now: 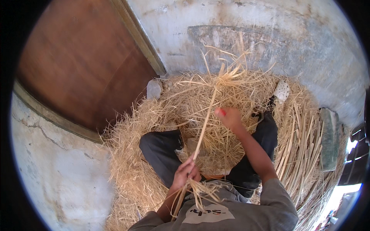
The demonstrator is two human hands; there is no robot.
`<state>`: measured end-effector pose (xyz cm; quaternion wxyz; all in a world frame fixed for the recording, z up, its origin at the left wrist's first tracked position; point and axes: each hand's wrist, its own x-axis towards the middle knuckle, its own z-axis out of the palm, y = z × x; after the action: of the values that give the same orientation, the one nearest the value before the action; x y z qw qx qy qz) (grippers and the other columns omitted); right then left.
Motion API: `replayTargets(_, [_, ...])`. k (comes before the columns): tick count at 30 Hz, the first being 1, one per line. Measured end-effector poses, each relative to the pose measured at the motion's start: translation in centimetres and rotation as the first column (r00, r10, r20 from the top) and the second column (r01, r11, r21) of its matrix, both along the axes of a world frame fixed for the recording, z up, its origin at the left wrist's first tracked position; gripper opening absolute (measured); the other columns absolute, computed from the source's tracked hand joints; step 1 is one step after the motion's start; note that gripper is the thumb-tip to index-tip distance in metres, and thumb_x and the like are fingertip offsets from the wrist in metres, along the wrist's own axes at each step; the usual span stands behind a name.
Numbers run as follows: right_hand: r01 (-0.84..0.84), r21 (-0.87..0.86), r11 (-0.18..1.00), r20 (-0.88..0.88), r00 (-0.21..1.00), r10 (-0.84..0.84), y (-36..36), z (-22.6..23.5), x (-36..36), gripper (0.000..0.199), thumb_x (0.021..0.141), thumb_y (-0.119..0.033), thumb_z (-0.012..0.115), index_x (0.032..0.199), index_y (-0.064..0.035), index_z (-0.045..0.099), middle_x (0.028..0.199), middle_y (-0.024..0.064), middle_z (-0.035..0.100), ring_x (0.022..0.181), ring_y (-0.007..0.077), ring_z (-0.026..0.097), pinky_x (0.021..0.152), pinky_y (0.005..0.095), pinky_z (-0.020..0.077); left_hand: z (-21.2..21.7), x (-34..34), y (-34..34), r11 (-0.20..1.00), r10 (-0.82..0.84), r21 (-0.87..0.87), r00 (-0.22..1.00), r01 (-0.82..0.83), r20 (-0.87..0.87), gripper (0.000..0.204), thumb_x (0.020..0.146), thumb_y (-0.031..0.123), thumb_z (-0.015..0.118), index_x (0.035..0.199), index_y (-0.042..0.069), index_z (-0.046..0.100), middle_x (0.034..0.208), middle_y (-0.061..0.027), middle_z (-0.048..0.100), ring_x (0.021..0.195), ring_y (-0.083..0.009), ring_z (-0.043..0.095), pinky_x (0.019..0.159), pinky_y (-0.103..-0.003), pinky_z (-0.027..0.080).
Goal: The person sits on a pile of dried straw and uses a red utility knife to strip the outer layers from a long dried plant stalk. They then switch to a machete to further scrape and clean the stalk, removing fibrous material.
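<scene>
Pale stalk (204, 131), long and frayed, held in the left hand (185, 172)

Stalk: one, dry, slanted up and away from the body between the bent legs (160, 148). Its far end was splayed into a frayed tip (227, 79) over the straw (133, 169); loose strips (200, 190) were seen just below the left hand, before the shirt.

Left hand: closed around the stalk's near end.

Right hand (230, 117): raised just right of the stalk, blurred, apparently closed on a small red object (222, 112). Its kind, and any contact with the stalk, could not be told.

Handling, as judged: the stalk was best gripped firmly at its base and held in line, with light, even strokes made along it; a sideways tug might have snapped it. The left fingers were best placed clear of the red object's path.

Edges and room: the frayed tip was bounded closely by the wall (300, 42) behind. The right side was limited by the right leg and, beyond it, by a bank of loose stalks (295, 142). The freest room was judged to lie above the straw, left of the stalk.
</scene>
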<state>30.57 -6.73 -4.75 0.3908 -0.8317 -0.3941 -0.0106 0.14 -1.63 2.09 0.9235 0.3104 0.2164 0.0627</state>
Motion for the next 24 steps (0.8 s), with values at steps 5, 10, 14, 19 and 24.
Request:
replayTargets(5, [-0.353, -0.096, 0.931, 0.104, 0.926, 0.362, -1.0, 0.6, -7.6, 0.062, 0.077, -0.070, 0.054, 0.072, -0.0099, 0.070, 0.059, 0.0122, 0.062, 0.054, 0.0286, 0.062, 0.051, 0.0396, 0.0480, 0.1, 2.5, 1.4, 0.984, 0.012, 0.176, 1.000, -0.009, -0.021, 0.047, 0.100, 0.015, 0.040, 0.146, 0.010, 0.031, 0.055, 0.0011, 0.032, 0.045, -0.0132, 0.041, 0.047, -0.026, 0.037])
replayTargets(10, [-0.200, 0.015, 0.980, 0.022, 0.980, 0.199, 1.0, -0.2, -5.5, 0.062, 0.077, -0.069, 0.055, 0.065, -0.0086, 0.066, 0.060, 0.0114, 0.062, 0.054, 0.0292, 0.062, 0.051, 0.0409, 0.0481, 1.1, 2.8, 1.0, 0.921, 0.036, 0.389, 0.990, 0.020, -0.137, 0.048, 0.099, 0.017, 0.041, 0.146, 0.009, 0.031, 0.054, 0.0007, 0.034, 0.042, -0.0135, 0.039, 0.045, -0.026, 0.035])
replayTargets(14, [-0.142, -0.074, 0.987, 0.039, 0.989, 0.145, 0.8, 0.6, -3.9, 0.059, 0.078, -0.066, 0.057, 0.068, -0.0084, 0.069, 0.060, 0.0120, 0.062, 0.055, 0.0298, 0.063, 0.052, 0.0421, 0.0489, 1.7, 2.8, 0.9, 0.890, 0.033, 0.453, 0.985, 0.047, -0.167, 0.047, 0.100, 0.015, 0.041, 0.146, 0.009, 0.031, 0.055, 0.0009, 0.032, 0.045, -0.0117, 0.040, 0.047, -0.025, 0.039])
replayTargets(19, [-0.271, -0.060, 0.961, 0.017, 0.962, 0.272, -0.4, 1.2, -6.3, 0.059, 0.079, -0.065, 0.056, 0.073, -0.0079, 0.071, 0.061, 0.0135, 0.063, 0.057, 0.0311, 0.063, 0.056, 0.0429, 0.0505, 1.9, 3.2, 0.5, 0.798, 0.016, 0.592, 0.978, 0.112, -0.206, 0.047, 0.100, 0.012, 0.040, 0.146, 0.009, 0.031, 0.057, 0.0020, 0.032, 0.051, -0.0084, 0.038, 0.053, -0.024, 0.043])
replayTargets(24, [-0.078, -0.137, 0.988, -0.081, 0.994, 0.067, 0.6, 0.5, -2.2, 0.058, 0.079, -0.065, 0.055, 0.076, -0.0089, 0.071, 0.062, 0.0141, 0.063, 0.060, 0.0321, 0.064, 0.058, 0.0430, 0.0509, 1.7, 3.0, 0.5, 0.804, -0.070, 0.569, 0.978, 0.173, -0.199, 0.048, 0.101, 0.010, 0.039, 0.147, 0.009, 0.027, 0.062, 0.0026, 0.035, 0.054, -0.0066, 0.035, 0.056, -0.024, 0.044])
